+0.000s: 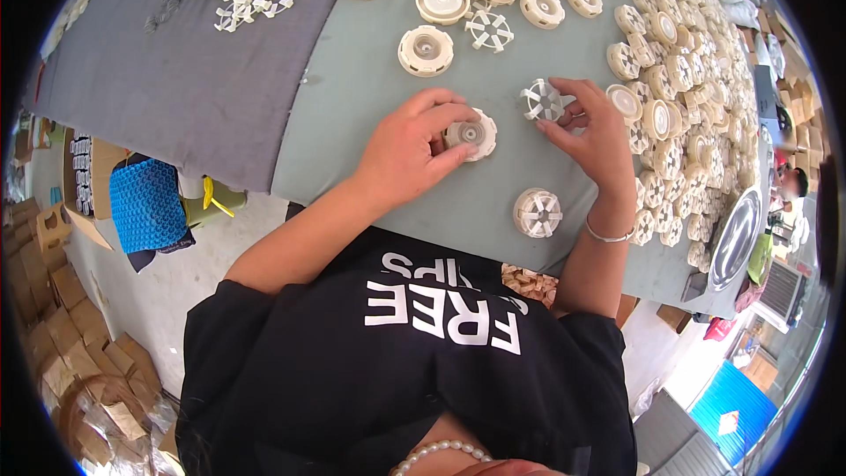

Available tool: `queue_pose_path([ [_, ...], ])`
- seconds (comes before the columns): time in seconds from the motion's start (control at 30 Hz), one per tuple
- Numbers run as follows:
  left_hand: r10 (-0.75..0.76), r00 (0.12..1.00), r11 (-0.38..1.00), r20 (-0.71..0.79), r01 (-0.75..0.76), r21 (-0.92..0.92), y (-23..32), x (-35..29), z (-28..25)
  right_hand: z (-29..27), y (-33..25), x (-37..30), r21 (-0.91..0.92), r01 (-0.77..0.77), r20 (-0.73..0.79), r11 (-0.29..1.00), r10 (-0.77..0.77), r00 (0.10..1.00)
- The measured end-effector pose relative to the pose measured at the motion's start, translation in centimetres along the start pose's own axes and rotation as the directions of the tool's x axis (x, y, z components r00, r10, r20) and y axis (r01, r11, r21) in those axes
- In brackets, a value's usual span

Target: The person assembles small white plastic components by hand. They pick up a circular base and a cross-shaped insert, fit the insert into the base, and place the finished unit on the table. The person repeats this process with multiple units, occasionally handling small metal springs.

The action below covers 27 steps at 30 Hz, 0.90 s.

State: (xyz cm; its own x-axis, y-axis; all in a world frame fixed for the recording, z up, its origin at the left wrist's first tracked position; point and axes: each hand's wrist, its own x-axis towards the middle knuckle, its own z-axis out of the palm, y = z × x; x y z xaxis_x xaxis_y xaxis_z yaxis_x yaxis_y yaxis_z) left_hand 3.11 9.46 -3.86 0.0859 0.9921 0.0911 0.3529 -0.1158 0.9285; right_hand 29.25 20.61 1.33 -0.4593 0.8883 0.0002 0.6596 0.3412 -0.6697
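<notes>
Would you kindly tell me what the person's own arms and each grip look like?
The left arm and right arm are bare below short black sleeves. The left grip and right grip are ungloved hands. A thin, silvery bangle circles the right wrist; none shows on the left. Any finer details are too small to tell.
</notes>
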Motion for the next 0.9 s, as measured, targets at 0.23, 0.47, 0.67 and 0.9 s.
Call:
queue_pose_path([
  [0.23, -0.059, 0.998, 0.992, -0.009, 0.058, -0.108, 0.6, -0.5, -0.6, 2.5, -4.3, -1.4, 0.163, 0.222, 0.134, 0.961, -0.245, 0.96],
  [0.47, -0.086, 0.996, 0.991, -0.013, 0.084, -0.107, 0.4, -0.3, -0.6, 4.6, -4.9, -1.4, 0.027, 0.25, 0.166, 0.968, -0.251, 0.954],
  [0.67, -0.122, 0.992, 0.988, -0.035, 0.118, -0.098, 0.2, 0.3, -2.3, 1.2, -3.6, -0.6, -0.031, 0.089, 0.042, 0.996, -0.087, 0.995],
  [0.9, 0.096, 0.953, 0.922, -0.289, 0.025, 0.386, -1.0, 4.4, -3.9, -0.6, -1.0, 3.5, -0.08, -0.153, -0.417, 0.985, 0.106, 0.903],
])
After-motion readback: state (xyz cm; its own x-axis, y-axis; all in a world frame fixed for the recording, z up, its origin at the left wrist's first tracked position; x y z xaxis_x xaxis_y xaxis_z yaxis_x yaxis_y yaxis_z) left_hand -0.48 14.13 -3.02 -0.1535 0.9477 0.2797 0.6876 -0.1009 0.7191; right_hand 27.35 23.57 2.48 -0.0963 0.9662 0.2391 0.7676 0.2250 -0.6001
